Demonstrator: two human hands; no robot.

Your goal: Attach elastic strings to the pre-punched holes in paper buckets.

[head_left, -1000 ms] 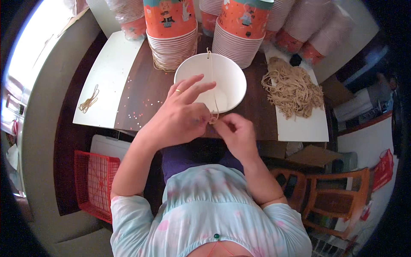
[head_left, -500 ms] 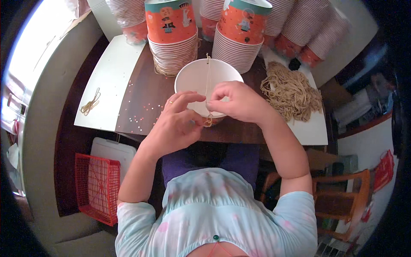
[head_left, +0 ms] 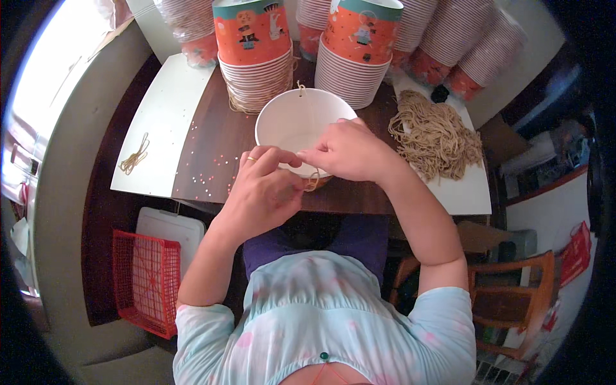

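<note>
A white-lined paper bucket (head_left: 282,122) stands on the brown table in front of me. Thin beige cord (head_left: 314,180) is looped at its near rim, and a cord end is knotted through a hole in the far rim. My left hand (head_left: 262,186) is at the near left of the rim, thumb and fingers pinched on the cord. My right hand (head_left: 351,153) reaches over the right side of the rim, its fingertips closed on the cord and meeting the left fingertips. The fingertips partly hide the cord there.
Two stacks of orange paper buckets (head_left: 253,38) (head_left: 362,32) stand just behind. A heap of beige cords (head_left: 436,138) lies at right, a small cord bundle (head_left: 134,154) at left. Small paper dots (head_left: 208,176) are scattered on the table. A red plastic basket (head_left: 147,282) is at lower left.
The bucket has shifted slightly left. My right hand has come closer to the left fingertips, and the cord across the bucket's mouth, taut before, has gone slack.
</note>
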